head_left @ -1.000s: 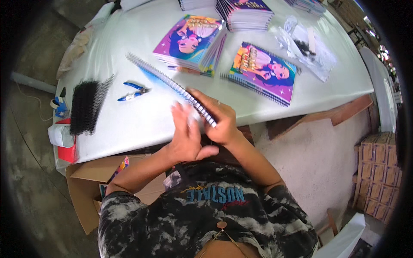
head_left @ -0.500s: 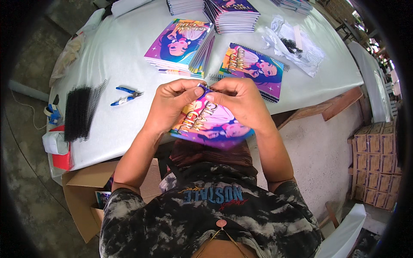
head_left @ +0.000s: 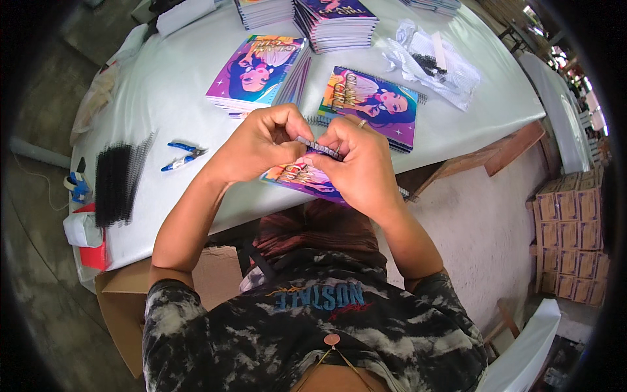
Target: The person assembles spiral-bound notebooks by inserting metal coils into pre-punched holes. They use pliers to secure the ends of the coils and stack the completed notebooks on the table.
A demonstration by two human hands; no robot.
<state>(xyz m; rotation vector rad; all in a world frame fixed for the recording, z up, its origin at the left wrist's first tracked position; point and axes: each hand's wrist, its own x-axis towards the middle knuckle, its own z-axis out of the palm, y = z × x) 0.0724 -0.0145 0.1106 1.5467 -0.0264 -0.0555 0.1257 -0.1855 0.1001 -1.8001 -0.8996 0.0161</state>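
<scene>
Both hands hold a notebook (head_left: 305,179) with a purple, pink and yellow cover above the table's front edge. Along its upper edge runs a dark spiral coil (head_left: 324,149), threaded through the pages. My left hand (head_left: 269,145) pinches the coil's left end, thumb against the cover. My right hand (head_left: 359,163), a ring on one finger, grips the coil edge farther right; its fingertips partly hide the coil. Just beyond the hands lie coil-bound notebooks (head_left: 373,104) with the same cover. Left of them stands a stack of matching notebooks (head_left: 258,72).
Blue-handled cutting pliers (head_left: 183,157) lie left of my hands, beside a bundle of black spiral coils (head_left: 121,184). More notebook stacks (head_left: 336,29) stand at the back. A crumpled white wrap (head_left: 434,65) holds small black pieces. An open cardboard box (head_left: 124,307) sits below the table's left edge.
The notebook has turned and tilted, so its coil edge now faces up and slants down to the right. My hands have shifted along that edge, still pinching it.
</scene>
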